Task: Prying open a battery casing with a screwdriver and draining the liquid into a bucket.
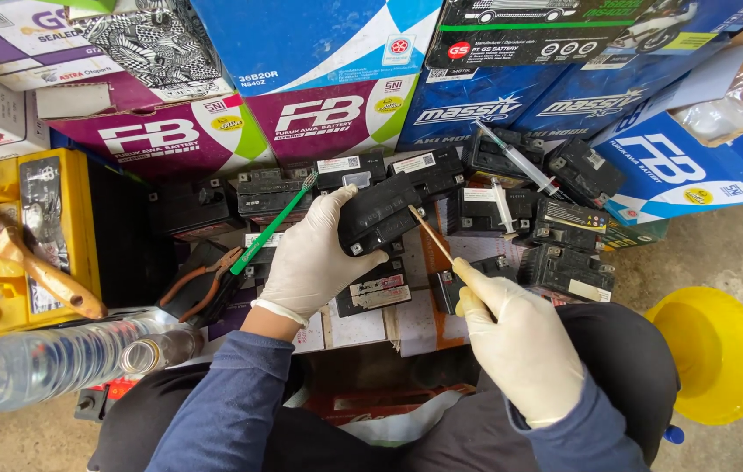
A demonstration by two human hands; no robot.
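**Gloved hands worked on a small black battery with a thin stick**

A person seen from above wore white gloves and blue sleeves. The left hand was wrapped around a small black motorcycle battery, fingers curled over its top and thumb beneath, lifting it at a tilt. The right hand, below and to the right of that battery, pinched a thin wooden stick between thumb and fingertips; the stick's far tip touched the battery's right end.

Beneath the held battery more small black batteries lay on printed papers, one with a white label directly under it. Behind and to the right of it sat a cluster of further black batteries, with two plastic syringes lying across them. Just left of the held battery a green toothbrush lay slanted, and beyond it orange-handled pliers. Farther left stood a large yellow battery with a paintbrush resting on it, and a clear plastic bottle lay on its side below that. Far to the right of the held battery a yellow funnel sat on the concrete floor. Colourful cardboard boxes were stacked behind everything.
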